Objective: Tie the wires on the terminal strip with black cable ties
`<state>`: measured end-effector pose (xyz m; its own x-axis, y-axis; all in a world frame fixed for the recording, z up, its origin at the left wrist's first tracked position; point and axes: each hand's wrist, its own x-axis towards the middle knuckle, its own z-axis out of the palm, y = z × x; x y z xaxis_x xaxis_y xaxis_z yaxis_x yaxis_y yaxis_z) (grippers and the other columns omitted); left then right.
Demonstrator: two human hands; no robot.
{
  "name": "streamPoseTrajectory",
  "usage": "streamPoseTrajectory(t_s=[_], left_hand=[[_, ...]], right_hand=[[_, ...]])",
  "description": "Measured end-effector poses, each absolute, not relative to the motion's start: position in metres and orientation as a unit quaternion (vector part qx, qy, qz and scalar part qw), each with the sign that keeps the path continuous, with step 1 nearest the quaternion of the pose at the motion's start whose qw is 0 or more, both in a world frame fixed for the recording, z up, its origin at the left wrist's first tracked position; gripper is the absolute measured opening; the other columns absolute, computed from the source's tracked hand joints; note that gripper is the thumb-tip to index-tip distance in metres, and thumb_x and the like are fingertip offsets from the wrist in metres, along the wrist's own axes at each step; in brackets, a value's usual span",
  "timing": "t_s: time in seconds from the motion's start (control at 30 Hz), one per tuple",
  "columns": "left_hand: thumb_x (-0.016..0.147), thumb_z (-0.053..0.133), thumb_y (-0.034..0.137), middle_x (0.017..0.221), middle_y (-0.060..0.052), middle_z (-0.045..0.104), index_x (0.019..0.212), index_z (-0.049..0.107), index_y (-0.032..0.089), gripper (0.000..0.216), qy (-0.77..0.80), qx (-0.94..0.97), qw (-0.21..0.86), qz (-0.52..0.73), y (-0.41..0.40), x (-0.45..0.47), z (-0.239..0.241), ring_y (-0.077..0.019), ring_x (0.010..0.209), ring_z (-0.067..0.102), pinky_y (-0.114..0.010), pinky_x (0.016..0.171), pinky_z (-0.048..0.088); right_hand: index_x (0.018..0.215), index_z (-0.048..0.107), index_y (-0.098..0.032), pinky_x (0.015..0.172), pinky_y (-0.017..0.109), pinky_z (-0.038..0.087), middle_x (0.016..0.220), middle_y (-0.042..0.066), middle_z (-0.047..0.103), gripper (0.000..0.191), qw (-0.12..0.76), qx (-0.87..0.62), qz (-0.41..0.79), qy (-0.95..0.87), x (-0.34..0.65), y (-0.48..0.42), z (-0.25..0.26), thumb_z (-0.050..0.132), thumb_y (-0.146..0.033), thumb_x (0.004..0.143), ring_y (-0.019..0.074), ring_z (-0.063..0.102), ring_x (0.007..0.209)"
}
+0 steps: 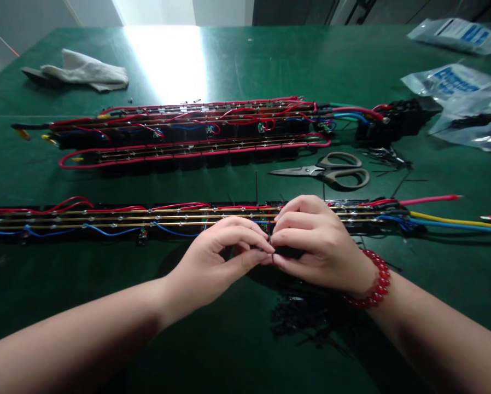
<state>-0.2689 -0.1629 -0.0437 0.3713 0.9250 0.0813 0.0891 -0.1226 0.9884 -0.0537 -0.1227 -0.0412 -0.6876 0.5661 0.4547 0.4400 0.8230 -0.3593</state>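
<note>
A long black wiring assembly (118, 221) with brass rods and red and blue wires lies across the green table. At its near edge, right of the middle, my left hand (218, 249) and my right hand (317, 238) meet. Between their fingertips shows a thin black cable tie (273, 258). My left thumb and fingers are pinched on it. The right fingers are curled and closed at the same spot, partly over the rods. How the tie runs under the fingers is hidden. Other dark tie ends (256, 186) stick up along the assembly's far side.
Beyond the assembly lie scissors (323, 171) and a second wired assembly (196, 126). Loose black cable ties (307, 320) are piled near me, with more (387, 156) by the scissors. Plastic bags (459, 82) sit far right; a white cloth glove (87, 71) lies far left.
</note>
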Motion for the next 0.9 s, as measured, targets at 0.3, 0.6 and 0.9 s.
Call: streamPoseTrajectory(t_s=[0.3, 0.6, 0.9], left_hand=[[0.095, 0.059, 0.022, 0.076, 0.006, 0.066, 0.116, 0.051, 0.025, 0.022, 0.416, 0.558, 0.619, 0.364, -0.1677, -0.2655, -0.045, -0.0076, 0.07, 0.064, -0.016, 0.06, 0.052], [0.093, 0.061, 0.021, 0.079, 0.008, 0.071, 0.123, 0.049, 0.029, 0.033, 0.436, 0.604, 0.589, 0.313, -0.1675, -0.2664, -0.0456, -0.0071, 0.07, 0.064, -0.017, 0.062, 0.046], [0.094, 0.06, 0.019, 0.08, 0.01, 0.069, 0.125, 0.048, 0.033, 0.037, 0.436, 0.627, 0.573, 0.297, -0.1682, -0.267, -0.0487, -0.0065, 0.076, 0.065, -0.016, 0.067, 0.048]], right_hand=[[0.077, 0.065, -0.02, 0.083, 0.039, 0.043, 0.079, 0.004, 0.071, 0.037, 0.276, -0.282, 0.15, -0.907, -0.0534, -0.1242, -0.0397, 0.049, -0.044, 0.099, 0.0217, 0.06, 0.089], [0.092, 0.066, -0.02, 0.079, 0.038, 0.049, 0.083, 0.004, 0.073, 0.008, 0.332, -0.272, 0.131, -0.894, -0.0532, -0.1249, -0.0412, 0.068, -0.026, 0.087, 0.0207, 0.062, 0.085], [0.087, 0.071, -0.02, 0.082, 0.04, 0.051, 0.084, 0.004, 0.074, 0.009, 0.335, -0.248, 0.103, -0.903, -0.0541, -0.125, -0.0415, 0.071, -0.028, 0.086, 0.0215, 0.063, 0.088]])
